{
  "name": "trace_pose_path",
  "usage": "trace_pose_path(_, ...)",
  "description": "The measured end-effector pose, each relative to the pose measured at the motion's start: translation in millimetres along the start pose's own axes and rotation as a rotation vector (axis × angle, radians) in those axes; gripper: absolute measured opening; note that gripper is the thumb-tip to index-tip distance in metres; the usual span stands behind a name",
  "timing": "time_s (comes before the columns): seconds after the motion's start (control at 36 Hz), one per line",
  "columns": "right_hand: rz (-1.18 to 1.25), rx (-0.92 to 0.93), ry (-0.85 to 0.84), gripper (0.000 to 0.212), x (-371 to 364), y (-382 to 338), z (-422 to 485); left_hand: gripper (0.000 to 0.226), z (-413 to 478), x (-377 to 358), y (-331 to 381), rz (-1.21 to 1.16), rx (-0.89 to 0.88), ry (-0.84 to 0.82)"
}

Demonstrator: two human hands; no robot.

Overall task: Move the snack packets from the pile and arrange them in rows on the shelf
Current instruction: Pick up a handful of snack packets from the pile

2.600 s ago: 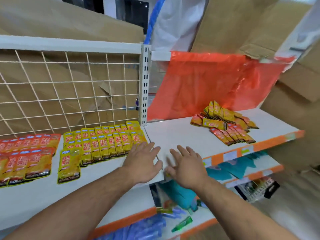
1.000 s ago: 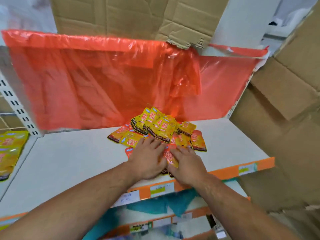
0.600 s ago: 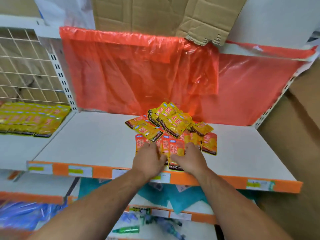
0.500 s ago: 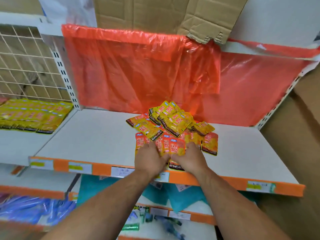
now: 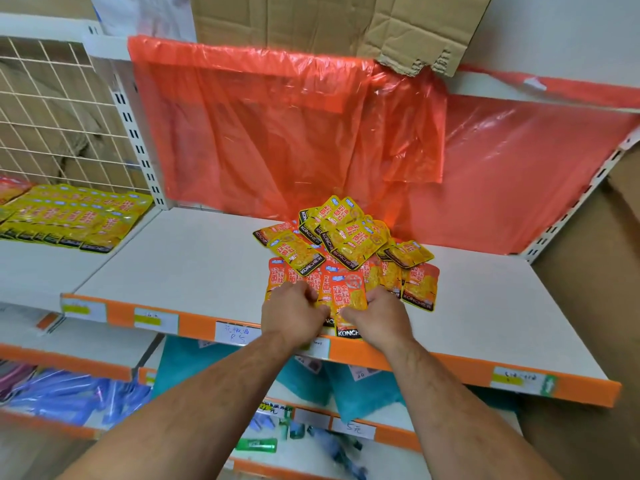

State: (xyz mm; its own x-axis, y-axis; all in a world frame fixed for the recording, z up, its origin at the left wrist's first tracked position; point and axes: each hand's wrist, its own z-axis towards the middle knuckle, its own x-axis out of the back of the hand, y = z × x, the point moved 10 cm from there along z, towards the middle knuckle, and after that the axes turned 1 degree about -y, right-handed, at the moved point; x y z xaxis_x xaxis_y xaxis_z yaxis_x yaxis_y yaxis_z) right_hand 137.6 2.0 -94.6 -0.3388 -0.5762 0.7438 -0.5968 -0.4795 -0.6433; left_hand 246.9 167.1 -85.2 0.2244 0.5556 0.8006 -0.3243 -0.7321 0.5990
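Observation:
A pile of yellow and orange snack packets (image 5: pixel 349 244) lies on the white shelf (image 5: pixel 194 265), against the back. At its near edge my left hand (image 5: pixel 292 315) and my right hand (image 5: pixel 377 318) grip a bunch of orange packets (image 5: pixel 348 294), fingers curled round them from both sides. The bunch stands up a little between the hands. On the shelf section to the left, yellow packets (image 5: pixel 79 216) lie in neat rows.
An orange plastic sheet (image 5: pixel 311 133) hangs behind the pile, with cardboard (image 5: pixel 311 22) above it. A wire grid (image 5: pixel 62 112) backs the left section. The shelf's orange front strip (image 5: pixel 450 367) carries price labels. Lower shelves hold teal and blue goods (image 5: pixel 69 400).
I turned from the left section to the pile. Both hands went from flat on the shelf to curled round orange packets at the pile's front, gathering them closer together.

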Motion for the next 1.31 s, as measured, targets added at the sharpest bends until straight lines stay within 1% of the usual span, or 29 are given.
trace_pose_path(0.14,0.021,0.024,-0.012,0.046,2.9,-6.2,-6.8,0.016,0.1,-3.7,-4.0,-0.099,0.037,-0.058)
trace_pose_path(0.19,0.054,0.016,-0.023,0.046,3.5,-5.4,-8.1,0.008,0.1,-3.8,-5.9,-0.155,0.054,-0.069)
trace_pose_path(0.25,0.081,0.011,-0.026,0.049,3.1,-5.1,-8.8,0.005,-0.3,-4.1,-7.2,-0.184,0.058,-0.081)
trace_pose_path(0.33,0.127,0.012,-0.021,0.053,1.1,-6.8,-10.5,0.018,-2.4,-3.5,-5.8,-0.241,0.049,-0.096)
trace_pose_path(0.39,0.169,0.012,-0.028,0.055,-2.3,-7.6,-11.5,0.025,-3.7,-2.1,-4.3,-0.238,0.046,-0.1)
trace_pose_path(0.53,0.234,0.007,-0.035,0.057,-4.7,-8.5,-13.1,0.034,-0.7,-2.9,-6.0,-0.235,0.07,-0.104)
trace_pose_path(0.58,0.297,-0.01,-0.028,0.056,-3.2,-5.8,-12.3,0.032,0.2,-3.5,-6.6,-0.227,0.081,-0.113)
trace_pose_path(0.64,0.359,-0.022,-0.027,0.054,-1.9,-3.4,-11.8,0.025,0.0,-4.0,-5.9,-0.218,0.082,-0.121)
trace_pose_path(0.75,0.387,-0.041,-0.019,0.053,-1.6,0.7,-10.8,0.019,0.0,-3.9,-8.4,-0.275,0.108,-0.122)
trace_pose_path(0.81,0.382,-0.053,-0.015,0.048,-0.8,0.8,-9.9,0.017,1.3,-2.4,-11.2,-0.334,0.135,-0.118)
trace_pose_path(0.86,0.383,-0.051,-0.011,0.037,2.1,-3.0,-9.0,0.016,3.3,0.9,-15.6,-0.439,0.176,-0.096)
trace_pose_path(0.94,0.446,-0.055,-0.013,0.039,5.6,-11.8,-6.2,0.015,4.2,3.9,-18.4,-0.587,0.229,-0.093)
trace_pose_path(1.03,0.53,-0.055,-0.026,0.034,4.5,-23.2,-5.6,0.016,2.6,5.7,-21.2,-0.733,0.282,-0.109)
trace_pose_path(1.06,0.546,-0.048,-0.037,0.036,3.9,-28.9,-7.2,0.018,2.5,8.7,-22.9,-0.771,0.296,-0.103)
trace_pose_path(1.08,0.556,-0.044,-0.051,0.039,1.5,-33.9,-7.3,0.02,2.8,13.6,-24.4,-0.794,0.299,-0.095)
trace_pose_path(1.11,0.558,-0.037,-0.06,0.037,0.8,-40.8,-9.7,0.021,3.6,19.2,-26.5,-0.807,0.297,-0.088)
trace_pose_path(1.19,0.558,-0.001,-0.076,0.015,-6.1,-60.9,-13.0,0.016,5.5,34.6,-39.2,-0.83,0.318,-0.092)
trace_pose_path(1.31,0.552,0.027,-0.093,0.011,-22.7,-92.2,-20.7,0.014,7.0,61.0,-63.8,-0.849,0.332,-0.088)
